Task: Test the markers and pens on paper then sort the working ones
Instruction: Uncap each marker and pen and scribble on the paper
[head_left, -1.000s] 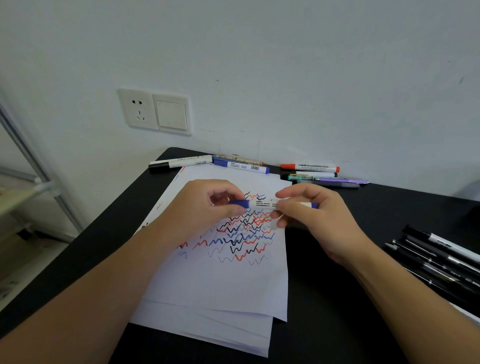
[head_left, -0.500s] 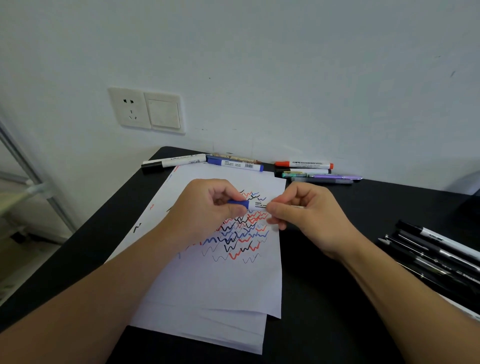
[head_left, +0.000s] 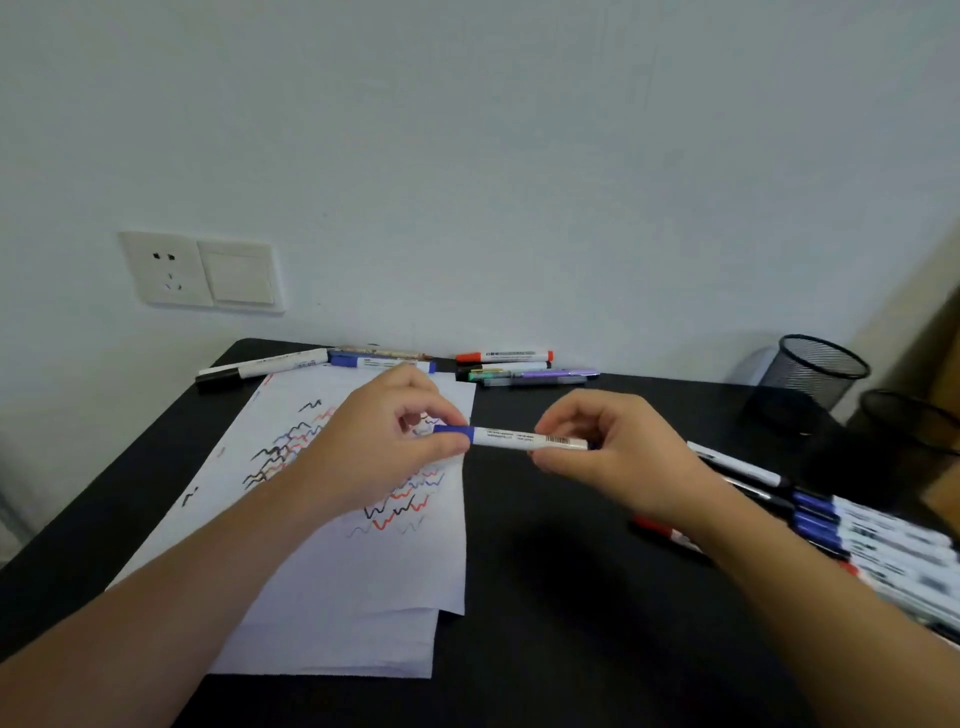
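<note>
Hands at work over a black desk (head_left: 571, 597): the left hand (head_left: 384, 441) pinches the blue cap end of a white marker (head_left: 514, 437) while the right hand (head_left: 618, 452) pinches its barrel, holding it level above the edge of the scribbled paper (head_left: 337, 561). Other markers (head_left: 883, 540) lie at right near 2 mesh cups (head_left: 821, 371); more pens (head_left: 504, 357) line the wall.

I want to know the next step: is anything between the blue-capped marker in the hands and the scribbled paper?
Nothing visible does. Both hands hold the blue-capped marker above the paper's right edge; only the left hand hangs over the scribbles.
</note>
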